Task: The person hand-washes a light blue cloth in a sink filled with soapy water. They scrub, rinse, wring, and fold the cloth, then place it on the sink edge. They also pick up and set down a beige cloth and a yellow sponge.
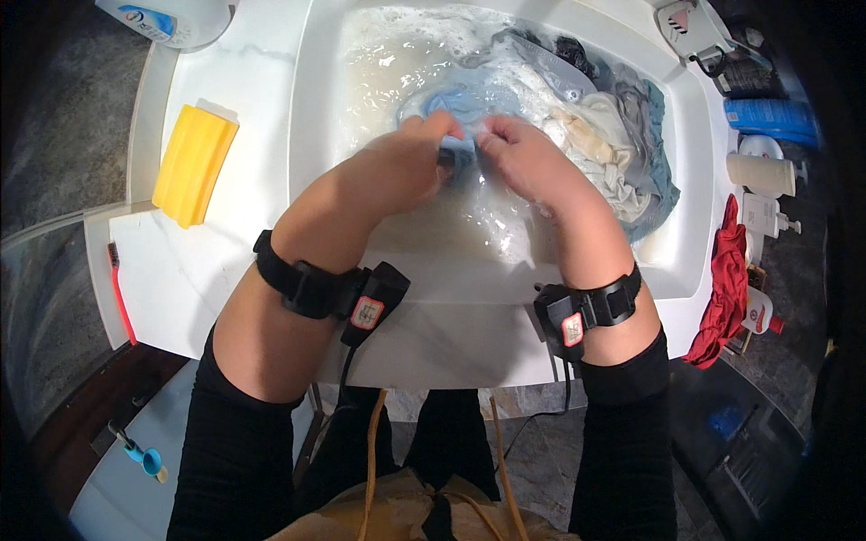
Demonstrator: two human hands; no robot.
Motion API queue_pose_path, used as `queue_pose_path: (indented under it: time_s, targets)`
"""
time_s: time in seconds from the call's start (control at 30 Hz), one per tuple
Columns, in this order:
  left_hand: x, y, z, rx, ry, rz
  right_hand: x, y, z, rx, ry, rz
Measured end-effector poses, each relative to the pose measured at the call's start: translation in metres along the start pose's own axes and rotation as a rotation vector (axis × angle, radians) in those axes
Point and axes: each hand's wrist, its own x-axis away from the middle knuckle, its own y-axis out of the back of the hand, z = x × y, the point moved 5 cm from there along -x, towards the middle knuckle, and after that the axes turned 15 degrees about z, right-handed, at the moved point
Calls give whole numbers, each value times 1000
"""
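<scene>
A light-blue cloth lies partly under soapy water in the white sink. My left hand pinches its near edge, fingers curled in. Beside it, my right hand is curled on the same cloth, slightly blurred, with the fingertips close to those of the left. A dark patch of fabric shows under the left fingers; what it belongs to is unclear. Cream-white garments are heaped to the right in the sink, along with a grey-green cloth and a black piece.
On the left counter lie a yellow ridged washboard and a red brush. A white detergent jug stands at top left. Crumpled red cloth hangs over the right edge, near pump bottles and a blue bottle.
</scene>
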Motion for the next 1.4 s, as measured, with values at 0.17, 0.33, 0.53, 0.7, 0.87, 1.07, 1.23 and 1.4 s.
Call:
queue_pose_path:
  time_s: [0.17, 0.33, 0.53, 0.7, 0.87, 1.07, 1.23, 1.4]
  targets:
    - [-8, 7, -22, 518, -333, 62, 2, -5, -2, -954, 9, 102]
    - [-4, -1, -49, 854, -566, 292, 8, -8, 11, -1414, 47, 93]
    - [-2, 0, -59, 417, -673, 156, 17, -6, 18, -1495, 45, 8]
    - [-5, 4, -47, 328, -488, -109, 12, -15, 13, -1278, -33, 176]
    - [-7, 7, -10, 302, -9, -45, 8, -7, 8, -114, 82, 30]
    - [0, -9, -2, -301, 100, -12, 6, 12, 12, -125, 141, -294]
    - [-10, -20, 5, 11, -56, 214, 28, -2, 44, -674, 381, 163]
    - [-8, 3, 8, 334, -209, -104, 37, -9, 56, -725, 449, 526]
